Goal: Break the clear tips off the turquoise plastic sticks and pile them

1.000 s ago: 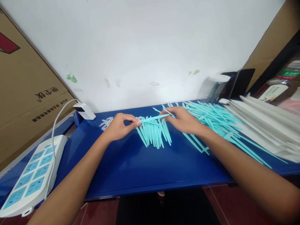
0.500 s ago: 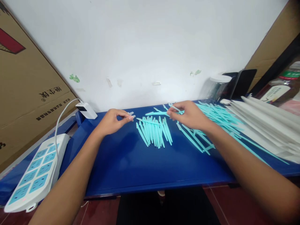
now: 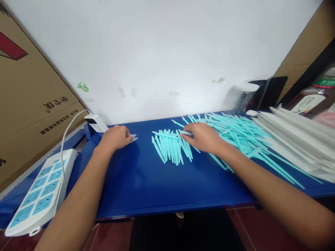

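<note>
My left hand (image 3: 116, 137) is closed in a pinch above the left part of the blue table, holding small clear plastic caps (image 3: 133, 139) that stick out past the fingertips. My right hand (image 3: 202, 136) is closed on a turquoise eyebrow razor (image 3: 185, 132), most of which the fingers cover. Just left of that hand lies a row of turquoise eyebrow razors (image 3: 170, 150), side by side, with one lying crosswise over their upper ends. Behind and right of the right hand spreads a loose heap of similar razors (image 3: 235, 130); the forearm hides part of it.
A white power strip (image 3: 39, 195) and a white charger (image 3: 96, 122) with a cable are at the left, beside a cardboard box (image 3: 31, 90). White paper sheets (image 3: 298, 139), a lidded clear jar (image 3: 242, 97) and a bottle (image 3: 311, 99) stand at the right. A wall backs the blue table (image 3: 146, 184).
My left hand has moved left and slightly down with the clear caps. My right hand has come down and a little left, to the right edge of the razor row.
</note>
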`<state>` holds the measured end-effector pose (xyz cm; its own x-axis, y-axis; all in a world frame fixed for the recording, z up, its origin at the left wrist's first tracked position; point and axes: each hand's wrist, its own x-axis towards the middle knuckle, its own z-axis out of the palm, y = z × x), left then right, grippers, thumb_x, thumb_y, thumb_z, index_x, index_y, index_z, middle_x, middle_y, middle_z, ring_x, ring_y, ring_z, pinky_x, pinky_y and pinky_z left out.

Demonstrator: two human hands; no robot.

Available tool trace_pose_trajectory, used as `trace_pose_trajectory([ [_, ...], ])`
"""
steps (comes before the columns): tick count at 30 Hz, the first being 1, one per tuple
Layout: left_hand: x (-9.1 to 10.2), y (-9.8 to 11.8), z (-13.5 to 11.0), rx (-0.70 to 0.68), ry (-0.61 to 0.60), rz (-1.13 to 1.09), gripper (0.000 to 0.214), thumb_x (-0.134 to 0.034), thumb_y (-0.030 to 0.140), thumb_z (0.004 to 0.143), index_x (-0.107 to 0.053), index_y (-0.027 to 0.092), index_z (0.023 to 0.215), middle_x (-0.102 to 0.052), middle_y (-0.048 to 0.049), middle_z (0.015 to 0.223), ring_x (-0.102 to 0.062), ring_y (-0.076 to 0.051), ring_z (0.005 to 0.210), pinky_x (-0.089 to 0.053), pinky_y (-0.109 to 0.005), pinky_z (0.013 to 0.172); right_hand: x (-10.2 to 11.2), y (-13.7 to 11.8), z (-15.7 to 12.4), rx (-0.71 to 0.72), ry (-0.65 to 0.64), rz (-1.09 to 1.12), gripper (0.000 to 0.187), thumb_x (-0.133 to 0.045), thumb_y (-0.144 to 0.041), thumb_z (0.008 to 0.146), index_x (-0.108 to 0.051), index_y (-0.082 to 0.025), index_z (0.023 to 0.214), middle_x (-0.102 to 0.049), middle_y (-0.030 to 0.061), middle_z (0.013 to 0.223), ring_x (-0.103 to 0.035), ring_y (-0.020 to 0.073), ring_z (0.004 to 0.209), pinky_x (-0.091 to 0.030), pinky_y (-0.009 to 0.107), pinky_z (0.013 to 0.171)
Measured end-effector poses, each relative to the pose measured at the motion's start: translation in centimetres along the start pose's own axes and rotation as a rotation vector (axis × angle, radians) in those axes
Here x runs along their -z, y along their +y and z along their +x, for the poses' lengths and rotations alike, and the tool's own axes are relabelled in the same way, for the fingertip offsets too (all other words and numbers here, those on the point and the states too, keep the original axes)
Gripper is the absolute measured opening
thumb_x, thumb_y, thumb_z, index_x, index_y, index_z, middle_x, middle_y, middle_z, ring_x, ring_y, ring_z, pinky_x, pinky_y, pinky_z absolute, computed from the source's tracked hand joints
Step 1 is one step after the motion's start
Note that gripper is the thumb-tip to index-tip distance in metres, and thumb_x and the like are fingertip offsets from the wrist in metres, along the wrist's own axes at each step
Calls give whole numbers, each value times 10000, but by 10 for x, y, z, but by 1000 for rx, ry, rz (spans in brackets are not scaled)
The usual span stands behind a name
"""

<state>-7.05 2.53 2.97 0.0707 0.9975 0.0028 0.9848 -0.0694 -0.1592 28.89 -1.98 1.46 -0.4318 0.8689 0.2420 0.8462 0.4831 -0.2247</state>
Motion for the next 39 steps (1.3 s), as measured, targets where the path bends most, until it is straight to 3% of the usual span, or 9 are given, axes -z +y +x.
trace_pose_trajectory([
  [3,1,0,-1,2,16,-15,406,-579,590,871,-767,230,886,-782,-130,949,-718,-346,901,-497,-373,715,-16,-2,8,37,59,-6,287,-645,-436,1000,-725,-161,1007,-705,102,1001,-631,216,794,-359,313,612],
  [8,6,7,-4,-56,143,-64,395,-614,560,900,-790,220,999,-769,-137,1098,-710,-368,991,-526,-411,766,-30,-5,14,51,1,-60,210,-629,-302,1019,-711,-153,896,-680,97,1008,-616,195,757,-335,313,588],
  [14,-3,31,-4,-495,322,-413,428,-609,527,983,-749,229,1258,-749,-103,1258,-691,-285,1114,-524,-405,964,-23,-2,11,99,55,17,81,-646,-209,992,-713,-165,1001,-668,82,1048,-594,180,751,-345,306,602],
  [18,-7,46,-5,-653,328,-491,317,-561,437,1035,-799,231,1071,-795,-81,1070,-695,-252,1020,-522,-387,910,-15,0,9,150,85,109,65,-646,-189,985,-704,-168,1006,-662,74,1031,-576,170,749,-378,306,639],
  [23,-3,36,-2,-602,343,-403,311,-543,383,1032,-802,212,1007,-796,-92,1016,-693,-262,999,-516,-381,880,2,10,7,163,52,123,109,-618,-230,988,-706,-169,964,-668,88,1006,-599,195,807,-398,316,680],
  [28,3,8,0,-229,257,-130,335,-542,401,972,-798,188,927,-782,-138,941,-708,-326,929,-517,-400,768,25,30,3,-13,92,-61,174,-634,-295,917,-693,-159,825,-687,107,897,-583,207,714,-350,328,624],
  [32,0,0,-1,-38,100,-36,226,-636,376,847,-780,203,868,-781,-143,920,-724,-355,892,-518,-399,716,29,22,-4,-43,-116,-74,202,-690,-308,835,-655,-183,679,-661,79,701,-552,193,604,-320,328,581],
  [36,-2,4,-1,-63,139,-64,254,-676,371,826,-773,197,984,-776,-143,987,-721,-355,937,-532,-405,754,24,7,-8,9,-244,110,300,-703,-459,863,-734,-162,871,-719,94,797,-609,209,650,-408,336,624],
  [39,0,25,-8,-252,306,-243,325,-643,460,925,-755,191,1069,-761,-115,985,-708,-304,914,-535,-401,790,20,2,-8,42,-234,237,352,-623,-439,937,-762,-151,1083,-756,123,944,-651,224,730,-459,350,685],
])
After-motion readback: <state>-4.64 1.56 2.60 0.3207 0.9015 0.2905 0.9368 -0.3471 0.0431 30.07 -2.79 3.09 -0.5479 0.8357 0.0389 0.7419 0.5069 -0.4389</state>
